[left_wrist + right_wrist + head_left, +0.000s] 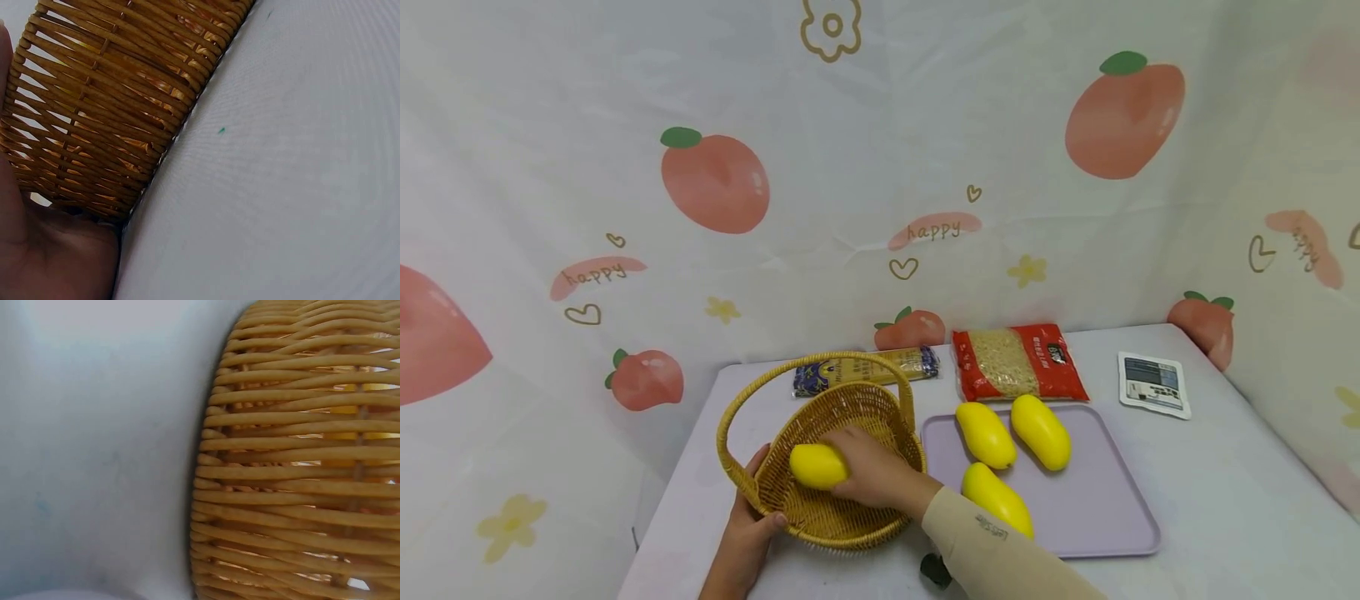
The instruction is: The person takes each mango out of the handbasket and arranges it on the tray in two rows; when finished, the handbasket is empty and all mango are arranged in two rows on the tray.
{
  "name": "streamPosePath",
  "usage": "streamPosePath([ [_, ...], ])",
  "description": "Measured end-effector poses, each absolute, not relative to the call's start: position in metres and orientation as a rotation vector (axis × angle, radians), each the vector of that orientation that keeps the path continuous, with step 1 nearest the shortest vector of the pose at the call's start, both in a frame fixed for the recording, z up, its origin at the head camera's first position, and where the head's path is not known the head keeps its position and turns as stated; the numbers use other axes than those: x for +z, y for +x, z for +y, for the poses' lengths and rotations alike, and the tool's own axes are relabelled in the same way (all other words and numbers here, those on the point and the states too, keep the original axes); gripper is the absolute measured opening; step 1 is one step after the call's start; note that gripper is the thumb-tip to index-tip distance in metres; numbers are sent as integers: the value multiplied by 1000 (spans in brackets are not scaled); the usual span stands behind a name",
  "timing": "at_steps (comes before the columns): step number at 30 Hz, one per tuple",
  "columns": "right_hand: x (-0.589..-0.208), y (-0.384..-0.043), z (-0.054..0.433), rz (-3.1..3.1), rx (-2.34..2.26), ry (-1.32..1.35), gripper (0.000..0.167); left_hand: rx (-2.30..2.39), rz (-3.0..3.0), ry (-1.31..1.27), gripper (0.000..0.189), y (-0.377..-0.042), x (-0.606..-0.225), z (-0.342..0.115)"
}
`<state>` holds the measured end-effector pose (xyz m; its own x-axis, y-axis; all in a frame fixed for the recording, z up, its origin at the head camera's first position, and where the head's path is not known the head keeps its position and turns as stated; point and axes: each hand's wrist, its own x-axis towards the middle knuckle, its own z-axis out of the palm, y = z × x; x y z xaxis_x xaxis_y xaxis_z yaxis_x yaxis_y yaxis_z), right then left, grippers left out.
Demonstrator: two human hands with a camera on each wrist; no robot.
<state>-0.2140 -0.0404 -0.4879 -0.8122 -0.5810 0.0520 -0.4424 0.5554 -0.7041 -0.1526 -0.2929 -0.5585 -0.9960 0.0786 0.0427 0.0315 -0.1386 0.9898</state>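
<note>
A wicker basket (850, 542) with a tall arched handle stands on the table, its woven side (119, 94) filling much of the left wrist view. My left hand (748, 529) grips the basket's left side, thumb at the rim and fingers around the outside. Inside the basket, my right hand (876, 468) holds a yellow mango (815, 467) from its right end; some of those fingers are hidden. Through the weave (281, 465) in the right wrist view, patches of yellow show. Three more mangoes (997, 500) lie on the lilac tray (1093, 517) to the right.
Behind the tray lies a red bag of grain (1003, 362). A flat noodle-like packet (895, 364) sits behind the basket, and a white sealed pack (1153, 383) at the far right. A small dark object (935, 571) is near the right forearm.
</note>
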Motion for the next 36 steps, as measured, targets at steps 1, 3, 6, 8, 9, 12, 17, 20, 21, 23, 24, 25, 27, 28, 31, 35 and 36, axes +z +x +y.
streamPosePath([
  [1,-486,-213,-39,2595,-1112,-861,70,2346,2040,124,97,-153,-559,-293],
  [3,-483,-211,-36,2585,-1135,-861,70,2347,2037,112,98,-153,-559,-294],
  [6,-480,-207,-32,2565,-1179,-871,69,2343,2037,114,99,-152,-559,-295],
  [8,-476,-205,-28,2551,-1214,-878,68,2343,2036,122,100,-152,-559,-294],
  [9,-474,-204,-27,2545,-1231,-880,68,2342,2034,117,99,-152,-559,-294],
  [12,-467,-201,-22,2531,-1271,-889,68,2337,2033,97,98,-152,-559,-294],
  [17,-460,-194,-11,2488,-1363,-941,66,2325,2045,53,95,-150,-557,-294],
  [20,-458,-189,-4,2448,-1420,-939,65,2325,2046,33,95,-150,-556,-293],
  [21,-458,-187,-1,2443,-1430,-929,65,2323,2050,34,95,-150,-555,-293],
  [23,-456,-182,5,2439,-1443,-905,66,2320,2057,39,96,-150,-554,-292],
  [24,-456,-180,8,2439,-1448,-902,67,2323,2056,44,96,-150,-554,-292],
  [25,-455,-178,11,2441,-1452,-900,67,2323,2058,49,97,-150,-554,-291],
  [27,-455,-174,19,2441,-1456,-894,66,2330,2054,60,99,-150,-554,-291],
  [28,-455,-172,22,2436,-1465,-894,66,2333,2051,62,99,-150,-554,-292],
  [31,-455,-167,33,2429,-1486,-881,65,2331,2050,51,99,-150,-553,-292],
  [35,-455,-159,50,2436,-1505,-842,65,2322,2059,29,98,-150,-553,-291],
  [36,-454,-157,54,2436,-1509,-827,64,2323,2056,27,98,-150,-553,-291],
])
